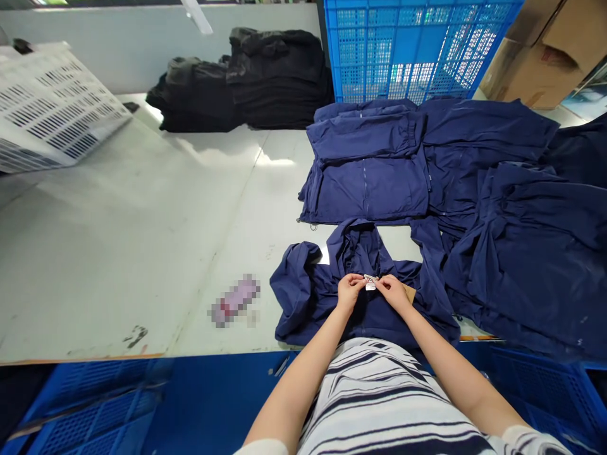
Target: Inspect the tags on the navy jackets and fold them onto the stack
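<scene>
Right at the near edge of the tabletop (142, 253), my view's all hands: the left hand (351, 292) and right hand (392, 292) are both pinched tight on a small white tag (370, 282), probably to keep it taut. It sits at the neck of a navy hooded jacket (308, 303) laid flat, with folded navy jackets (365, 189) beyond, then black clothes (279, 82) and a blue crate (408, 50) along the far edge.

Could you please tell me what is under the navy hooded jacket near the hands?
The jacket lies on the pale table; a white paper corner shows beside the hood. Anything further beneath is covered.
</scene>
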Tool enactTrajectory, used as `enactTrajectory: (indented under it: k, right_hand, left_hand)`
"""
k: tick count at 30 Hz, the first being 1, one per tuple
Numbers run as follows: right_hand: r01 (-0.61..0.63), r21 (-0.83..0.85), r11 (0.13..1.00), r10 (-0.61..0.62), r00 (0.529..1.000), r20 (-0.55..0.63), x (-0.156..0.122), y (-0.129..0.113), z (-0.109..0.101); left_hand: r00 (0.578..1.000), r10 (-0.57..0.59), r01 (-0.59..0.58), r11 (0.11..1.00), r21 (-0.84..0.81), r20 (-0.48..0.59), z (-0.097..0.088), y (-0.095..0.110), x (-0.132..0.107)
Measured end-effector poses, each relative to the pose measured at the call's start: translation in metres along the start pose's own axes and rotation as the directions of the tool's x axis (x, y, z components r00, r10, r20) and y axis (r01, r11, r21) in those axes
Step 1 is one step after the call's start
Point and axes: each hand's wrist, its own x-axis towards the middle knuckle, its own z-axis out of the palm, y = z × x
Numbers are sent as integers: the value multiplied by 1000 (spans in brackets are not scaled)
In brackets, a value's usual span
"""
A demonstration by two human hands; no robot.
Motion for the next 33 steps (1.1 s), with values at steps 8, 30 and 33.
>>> enactTrajectory:
  k: [8, 30, 33]
  right_hand:
    - [-108, 176, 978, 103, 994, 39, 6, 13, 5]
    - [-86, 100, 991, 79, 995, 65, 4, 13, 4]
    - [-50, 72, 996, 45, 996, 72, 5, 10, 5]
  left_hand:
    - [997, -37, 33, 998, 61, 63, -3, 0, 0]
    - [991, -34, 23, 996, 82, 127, -7, 2, -2]
    - [994, -24, 16, 997, 78, 107, -3, 4, -2]
